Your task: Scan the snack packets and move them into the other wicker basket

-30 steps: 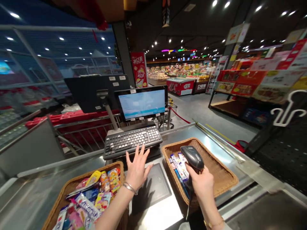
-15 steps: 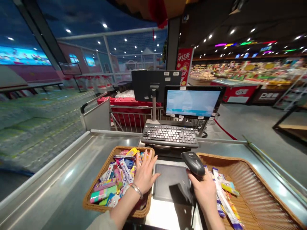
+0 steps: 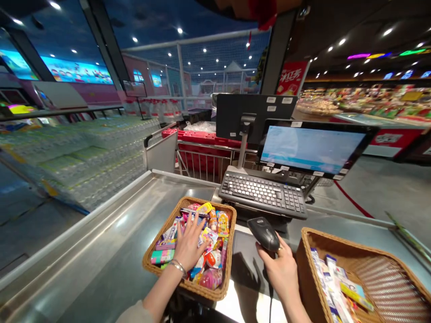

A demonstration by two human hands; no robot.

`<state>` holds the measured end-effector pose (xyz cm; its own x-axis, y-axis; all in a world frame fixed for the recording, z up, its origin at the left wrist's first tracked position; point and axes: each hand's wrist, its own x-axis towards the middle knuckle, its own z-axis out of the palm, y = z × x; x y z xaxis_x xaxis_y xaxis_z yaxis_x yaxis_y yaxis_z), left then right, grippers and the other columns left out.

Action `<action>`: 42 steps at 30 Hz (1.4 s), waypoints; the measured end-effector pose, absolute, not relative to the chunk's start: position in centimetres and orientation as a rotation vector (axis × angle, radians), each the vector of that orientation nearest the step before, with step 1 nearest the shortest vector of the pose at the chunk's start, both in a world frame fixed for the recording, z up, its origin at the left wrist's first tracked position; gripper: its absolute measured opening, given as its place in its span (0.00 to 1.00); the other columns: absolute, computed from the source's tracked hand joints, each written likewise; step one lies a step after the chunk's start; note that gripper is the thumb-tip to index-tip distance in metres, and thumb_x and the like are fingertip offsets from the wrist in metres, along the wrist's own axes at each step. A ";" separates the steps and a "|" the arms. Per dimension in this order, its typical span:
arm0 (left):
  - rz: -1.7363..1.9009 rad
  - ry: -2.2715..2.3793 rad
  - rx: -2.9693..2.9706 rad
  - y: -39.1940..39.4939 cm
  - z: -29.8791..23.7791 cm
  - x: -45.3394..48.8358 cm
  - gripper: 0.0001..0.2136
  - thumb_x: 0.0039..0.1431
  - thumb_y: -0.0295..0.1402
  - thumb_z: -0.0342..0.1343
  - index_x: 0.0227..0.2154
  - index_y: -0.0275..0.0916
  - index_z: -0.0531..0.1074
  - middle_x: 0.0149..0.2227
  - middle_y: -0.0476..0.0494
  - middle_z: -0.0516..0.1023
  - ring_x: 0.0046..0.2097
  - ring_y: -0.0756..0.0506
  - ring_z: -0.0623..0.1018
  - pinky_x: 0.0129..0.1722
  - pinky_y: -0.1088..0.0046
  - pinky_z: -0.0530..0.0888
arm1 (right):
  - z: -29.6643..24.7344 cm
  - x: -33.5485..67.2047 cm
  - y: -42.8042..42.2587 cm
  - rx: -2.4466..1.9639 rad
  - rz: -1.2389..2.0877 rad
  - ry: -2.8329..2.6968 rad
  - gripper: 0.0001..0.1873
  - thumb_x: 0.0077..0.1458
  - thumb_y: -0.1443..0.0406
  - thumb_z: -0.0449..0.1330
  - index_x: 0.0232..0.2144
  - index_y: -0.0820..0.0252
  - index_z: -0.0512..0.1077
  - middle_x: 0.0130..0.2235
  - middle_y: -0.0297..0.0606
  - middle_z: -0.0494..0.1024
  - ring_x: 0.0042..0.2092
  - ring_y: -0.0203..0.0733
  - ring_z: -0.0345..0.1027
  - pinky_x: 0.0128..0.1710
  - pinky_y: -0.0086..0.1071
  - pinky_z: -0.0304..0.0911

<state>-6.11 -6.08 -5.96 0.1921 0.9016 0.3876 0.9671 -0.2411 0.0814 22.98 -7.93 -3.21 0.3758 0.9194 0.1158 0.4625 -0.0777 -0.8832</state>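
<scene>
My left hand lies open, fingers spread, on the colourful snack packets inside the left wicker basket. A bracelet circles that wrist. My right hand is closed round the handle of a black barcode scanner, whose head points toward the left basket. The scanner's cable hangs down below my hand. To the right stands a second wicker basket with a few packets along its left side. Between the baskets lies a dark flat scanner plate.
A keyboard and a lit screen stand behind the baskets on the steel checkout counter. A second monitor's back faces away. Red shopping carts and stacked water bottles are beyond the counter.
The view has swung left. My left hand has moved from near the keyboard down onto the packets in the left basket. My right hand has kept its hold on the scanner.
</scene>
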 end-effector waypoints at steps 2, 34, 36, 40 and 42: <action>-0.525 -1.848 -2.240 -5.9 -6.3 -7.6 0.29 0.59 0.41 0.55 0.63 0.42 0.59 0.68 0.32 0.54 0.69 0.31 0.51 0.62 0.33 0.46 | -3.2 22.4 -7.8 -1.705 0.637 -1.247 0.26 0.43 0.47 0.62 0.39 0.59 0.79 0.57 0.49 0.71 0.59 0.55 0.62 0.60 0.45 0.55; -0.334 -1.652 -2.501 5.8 -7.7 -16.9 0.10 0.61 0.28 0.53 0.36 0.47 0.78 0.58 0.47 0.73 0.66 0.38 0.61 0.64 0.36 0.34 | -3.4 19.7 -6.3 -1.756 0.597 -1.257 0.26 0.43 0.47 0.61 0.38 0.57 0.79 0.55 0.46 0.73 0.59 0.54 0.62 0.58 0.44 0.59; -0.352 -1.641 -2.505 5.5 -7.7 -17.0 0.09 0.61 0.28 0.53 0.37 0.48 0.78 0.57 0.47 0.74 0.65 0.39 0.63 0.65 0.37 0.35 | -3.5 19.6 -6.2 -1.748 0.592 -1.254 0.25 0.43 0.47 0.60 0.37 0.57 0.79 0.55 0.46 0.73 0.60 0.55 0.62 0.58 0.44 0.59; -0.376 -1.627 -2.513 5.2 -7.6 -17.3 0.09 0.61 0.28 0.53 0.34 0.47 0.78 0.56 0.49 0.76 0.64 0.40 0.65 0.65 0.38 0.38 | -3.5 19.5 -6.2 -1.735 0.589 -1.260 0.25 0.43 0.47 0.61 0.38 0.57 0.79 0.57 0.46 0.71 0.59 0.55 0.62 0.58 0.45 0.58; -0.383 -1.622 -2.518 5.2 -7.4 -17.4 0.09 0.61 0.27 0.54 0.32 0.47 0.78 0.54 0.50 0.77 0.63 0.40 0.68 0.65 0.38 0.39 | -3.6 19.6 -6.3 -1.733 0.599 -1.268 0.25 0.44 0.48 0.61 0.38 0.57 0.79 0.57 0.46 0.70 0.60 0.55 0.62 0.59 0.45 0.58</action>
